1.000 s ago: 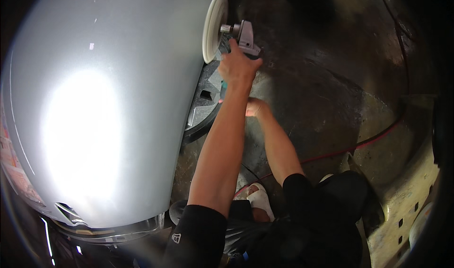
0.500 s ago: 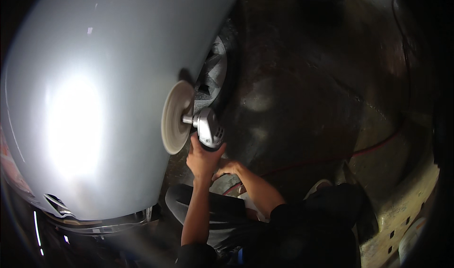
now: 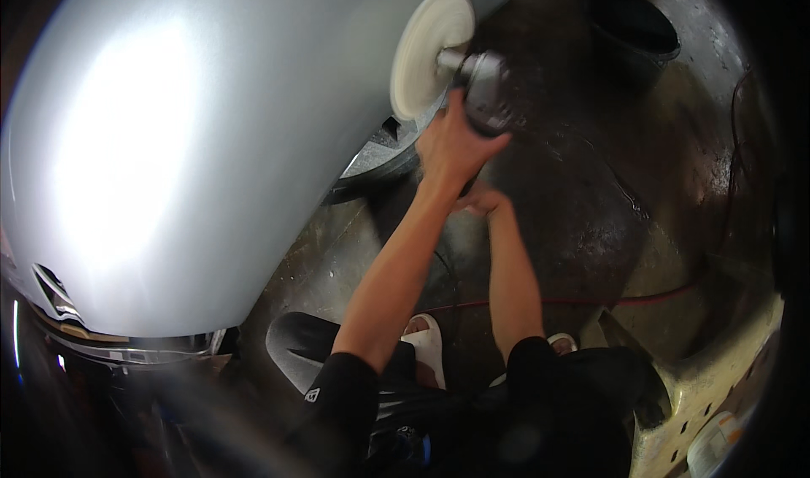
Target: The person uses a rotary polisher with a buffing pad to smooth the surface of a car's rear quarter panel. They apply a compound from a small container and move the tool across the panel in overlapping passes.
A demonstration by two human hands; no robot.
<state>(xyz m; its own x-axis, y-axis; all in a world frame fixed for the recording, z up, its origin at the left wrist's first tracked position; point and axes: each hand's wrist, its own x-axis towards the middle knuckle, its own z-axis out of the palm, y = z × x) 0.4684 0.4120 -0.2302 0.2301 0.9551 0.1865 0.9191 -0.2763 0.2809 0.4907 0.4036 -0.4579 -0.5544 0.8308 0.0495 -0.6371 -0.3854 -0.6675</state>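
Note:
A polisher (image 3: pixel 488 90) with a silver head and dark body is in both my hands, its outline blurred by motion. My left hand (image 3: pixel 456 151) is wrapped round the body just behind the head. Behind and lower, my right hand (image 3: pixel 484 199) closes on the rear end, mostly hidden by the left forearm. The round off-white pad (image 3: pixel 429 56) stands on edge against the side of a silver-grey car panel (image 3: pixel 261 132), above the wheel (image 3: pixel 380 156). Whether the pad is spinning cannot be told.
A black tub (image 3: pixel 634 31) stands on the dark floor at the far right. A red hose (image 3: pixel 582 301) crosses the floor in front of me, and a thin dark cord (image 3: pixel 626 193) lies farther off. A yellowish perforated metal piece (image 3: pixel 675 385) lies at the near right.
Both hands have carried the polisher away from me and to the right along the panel, past the wheel. My arms are stretched farther out, and the view has shifted too.

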